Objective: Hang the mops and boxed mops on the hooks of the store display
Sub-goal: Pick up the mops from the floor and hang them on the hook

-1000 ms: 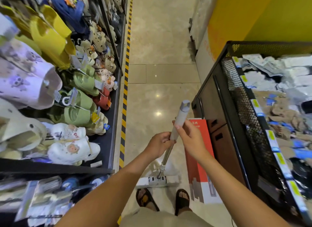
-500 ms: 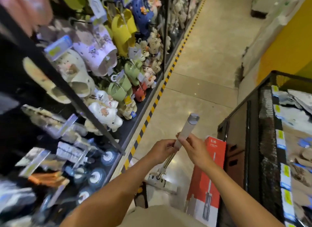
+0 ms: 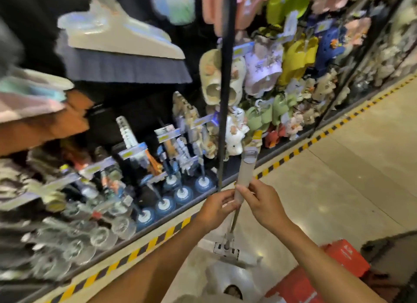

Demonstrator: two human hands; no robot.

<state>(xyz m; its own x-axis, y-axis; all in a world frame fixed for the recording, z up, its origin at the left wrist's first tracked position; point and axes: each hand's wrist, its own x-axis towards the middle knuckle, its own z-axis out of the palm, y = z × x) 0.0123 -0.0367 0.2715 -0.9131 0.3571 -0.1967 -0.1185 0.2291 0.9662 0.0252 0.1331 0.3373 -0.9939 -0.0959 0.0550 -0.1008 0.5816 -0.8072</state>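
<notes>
The left hand (image 3: 216, 209) and right hand (image 3: 262, 203) both grip the mop (image 3: 244, 176) low on its grey handle, leaving the top end free, probably for hooking onto the display (image 3: 224, 99) at left.

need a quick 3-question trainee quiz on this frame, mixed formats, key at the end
1. True or false: the left hand and the right hand both hold the mop.
2. Where is the mop head? A) down by the floor B) hung on a hook C) lying on a shelf
3. What colour is the box at the lower right?
Key: 1 true; 2 A; 3 red.
</notes>
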